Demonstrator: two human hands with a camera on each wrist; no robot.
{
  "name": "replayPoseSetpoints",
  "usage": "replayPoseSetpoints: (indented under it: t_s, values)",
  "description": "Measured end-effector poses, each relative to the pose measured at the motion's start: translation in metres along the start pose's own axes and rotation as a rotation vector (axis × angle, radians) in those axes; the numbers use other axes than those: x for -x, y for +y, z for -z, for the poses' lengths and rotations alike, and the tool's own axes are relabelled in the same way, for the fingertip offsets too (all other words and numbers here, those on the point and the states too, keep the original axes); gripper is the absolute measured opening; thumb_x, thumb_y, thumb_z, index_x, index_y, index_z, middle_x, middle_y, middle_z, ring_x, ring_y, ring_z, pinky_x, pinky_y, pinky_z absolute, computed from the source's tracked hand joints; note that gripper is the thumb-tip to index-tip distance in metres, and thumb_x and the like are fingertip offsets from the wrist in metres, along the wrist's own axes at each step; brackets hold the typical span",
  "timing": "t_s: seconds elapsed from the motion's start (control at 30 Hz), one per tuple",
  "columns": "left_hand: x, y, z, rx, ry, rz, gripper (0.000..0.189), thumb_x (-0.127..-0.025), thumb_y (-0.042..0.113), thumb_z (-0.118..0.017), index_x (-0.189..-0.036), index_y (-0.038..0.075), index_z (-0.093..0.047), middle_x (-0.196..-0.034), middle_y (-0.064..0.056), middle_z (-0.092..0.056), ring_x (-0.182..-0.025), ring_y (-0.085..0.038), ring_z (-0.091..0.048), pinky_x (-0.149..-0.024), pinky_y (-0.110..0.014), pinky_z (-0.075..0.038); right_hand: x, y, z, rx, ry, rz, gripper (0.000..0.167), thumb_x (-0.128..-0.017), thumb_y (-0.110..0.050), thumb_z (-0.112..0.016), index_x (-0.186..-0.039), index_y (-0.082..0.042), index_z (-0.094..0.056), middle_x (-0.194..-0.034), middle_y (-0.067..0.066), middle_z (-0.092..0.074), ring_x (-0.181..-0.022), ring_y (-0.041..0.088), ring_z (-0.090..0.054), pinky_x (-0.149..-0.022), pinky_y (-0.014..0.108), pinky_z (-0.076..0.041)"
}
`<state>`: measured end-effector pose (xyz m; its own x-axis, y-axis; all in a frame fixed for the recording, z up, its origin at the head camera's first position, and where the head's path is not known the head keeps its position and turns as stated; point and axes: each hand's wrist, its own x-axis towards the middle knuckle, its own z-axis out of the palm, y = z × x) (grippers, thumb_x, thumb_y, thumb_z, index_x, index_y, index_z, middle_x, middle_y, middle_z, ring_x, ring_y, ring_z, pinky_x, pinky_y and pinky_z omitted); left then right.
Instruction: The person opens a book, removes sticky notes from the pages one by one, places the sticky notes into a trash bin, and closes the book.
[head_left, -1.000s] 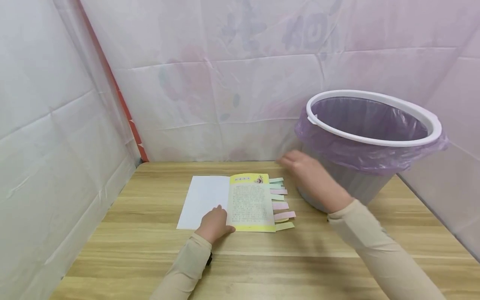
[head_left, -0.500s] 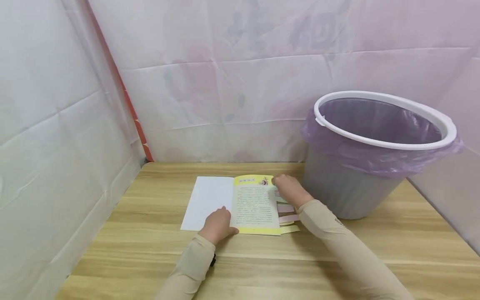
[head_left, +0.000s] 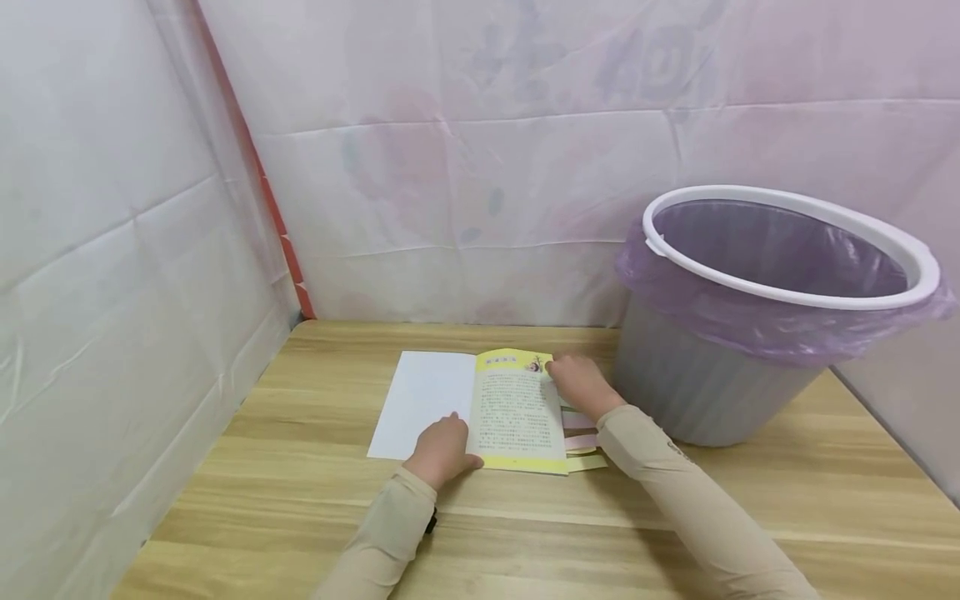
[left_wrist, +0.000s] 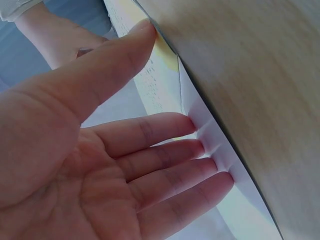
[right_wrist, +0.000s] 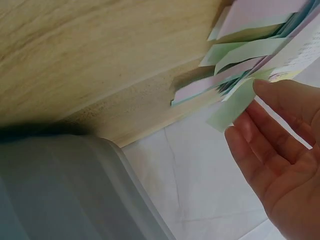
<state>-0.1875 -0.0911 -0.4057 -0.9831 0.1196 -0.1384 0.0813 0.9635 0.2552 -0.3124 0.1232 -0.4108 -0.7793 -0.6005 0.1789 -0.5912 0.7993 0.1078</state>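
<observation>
An open book (head_left: pixel 517 417) lies on the wooden table, with a blank white left page (head_left: pixel 423 392) and a printed, yellow-bordered right page. My left hand (head_left: pixel 442 448) rests across the fold near the lower edge. In the left wrist view its straight fingertips press the white page, and the thumb touches the printed one. At the book's upper right corner, my right hand (head_left: pixel 581 383) pinches a pale green sticky tab (right_wrist: pixel 232 107) between thumb and fingers. Several other pink and green tabs, such as a pink tab (right_wrist: pixel 220 82), stick out along the right side, partly hidden by the hand in the head view.
A grey trash bin (head_left: pixel 697 392) with a white rim ring (head_left: pixel 787 293) and a purple liner (head_left: pixel 720 321) stands right of the book, close to my right hand. Pale sheeting (head_left: pixel 450 167) hangs behind and on the left of the wooden table (head_left: pixel 300 467).
My right hand has come from beside the bin left to the book's upper right corner and now pinches a green tab. The left hand stays on the book; the head view has shifted slightly.
</observation>
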Motion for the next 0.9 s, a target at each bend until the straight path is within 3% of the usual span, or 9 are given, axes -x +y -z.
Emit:
replayPoseSetpoints:
  t_s: [0.17,0.67,0.9]
  values:
    - [-0.0001,-0.0005,-0.0006,0.005,-0.003,0.002,0.063,-0.076,0.03,-0.082,-0.116,-0.013,-0.06,-0.129,-0.027,-0.056,-0.114,-0.039,-0.058,-0.093,-0.044,-0.051,0.0003,-0.0002,-0.0023,0.04,0.022,0.004,0.009,-0.086,0.003,-0.065,-0.091,0.0,-0.072,-0.086,0.013,-0.065,-0.078,0.029,-0.063,-0.074,0.042,-0.055]
    - [-0.0021,-0.0014,-0.0012,-0.011,0.0,-0.006,0.062,-0.076,0.03,-0.082,-0.116,-0.012,-0.061,-0.129,-0.027,-0.056,-0.117,-0.04,-0.056,-0.095,-0.045,-0.05,-0.0022,0.0018,0.0017,0.057,0.056,-0.057,0.01,-0.084,0.005,-0.067,-0.093,0.001,-0.069,-0.088,0.014,-0.067,-0.08,0.03,-0.064,-0.071,0.042,-0.055]
    - [-0.0022,-0.0013,0.0003,-0.015,0.002,-0.01,0.06,-0.076,0.031,-0.081,-0.114,-0.011,-0.062,-0.129,-0.027,-0.056,-0.115,-0.039,-0.057,-0.093,-0.044,-0.051,-0.0043,0.0029,0.0076,0.054,0.059,-0.086,0.018,-0.082,0.005,-0.068,-0.1,0.002,-0.067,-0.095,0.016,-0.067,-0.088,0.032,-0.064,-0.08,0.045,-0.055]
